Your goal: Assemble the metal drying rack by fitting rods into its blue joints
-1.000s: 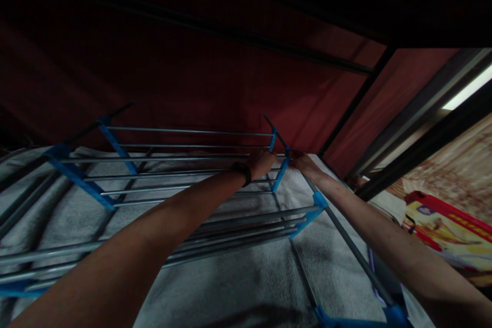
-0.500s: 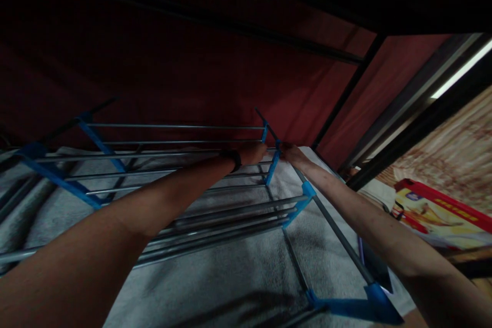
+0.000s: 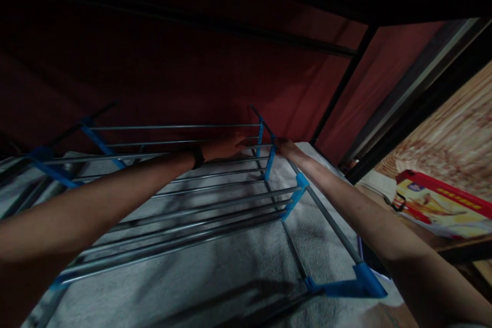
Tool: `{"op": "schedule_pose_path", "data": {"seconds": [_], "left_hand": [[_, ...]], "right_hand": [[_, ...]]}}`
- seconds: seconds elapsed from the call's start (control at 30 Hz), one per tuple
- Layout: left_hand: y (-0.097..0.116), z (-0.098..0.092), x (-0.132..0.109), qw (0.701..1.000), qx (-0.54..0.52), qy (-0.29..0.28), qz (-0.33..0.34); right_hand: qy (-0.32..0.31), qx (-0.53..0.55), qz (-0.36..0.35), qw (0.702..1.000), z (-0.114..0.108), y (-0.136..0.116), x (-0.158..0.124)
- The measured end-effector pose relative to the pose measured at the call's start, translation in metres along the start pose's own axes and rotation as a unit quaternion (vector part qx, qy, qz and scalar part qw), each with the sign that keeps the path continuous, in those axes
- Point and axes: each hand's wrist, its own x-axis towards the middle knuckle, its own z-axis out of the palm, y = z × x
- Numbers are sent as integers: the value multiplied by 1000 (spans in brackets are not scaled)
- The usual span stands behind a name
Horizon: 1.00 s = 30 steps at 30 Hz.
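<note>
A rack of grey metal rods with blue plastic connectors lies across a light grey cloth. My left hand, with a dark band at its wrist, is closed loosely around one of the rear rods, a short way left of the right-end connector. My right hand grips the side frame at a blue connector; its fingertips are partly hidden. Nearer to me on the same side frame sit another blue connector and a blue corner piece.
Behind the rack hangs a dark red fabric wall with a black frame post at right. A red and yellow box lies beyond my right forearm. Part of a person's skin shows at the bottom edge.
My left hand has slid leftward along the rod, away from the right-end connector. My right hand stays at its connector. The view has shifted slightly.
</note>
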Motion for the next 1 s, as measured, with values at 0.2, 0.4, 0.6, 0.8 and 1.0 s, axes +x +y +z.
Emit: {"op": "schedule_pose_path", "data": {"seconds": [0.2,0.4,0.6,0.8,1.0], "left_hand": [[-30,-4,-60,996,-5,-65,-67],[-46,-32,-93,986,-24,-28,-160],[-69,-95,-131,969,-60,15,-239],[-71,-93,-158,967,-54,-12,-247],[-75,-74,-156,978,0,-27,-208]], "right_hand": [[11,39,13,999,3,5,6],[-11,95,25,995,2,15,6],[-30,147,33,988,0,24,7],[-42,177,48,982,-2,20,1],[-27,150,51,987,-2,16,8]]}}
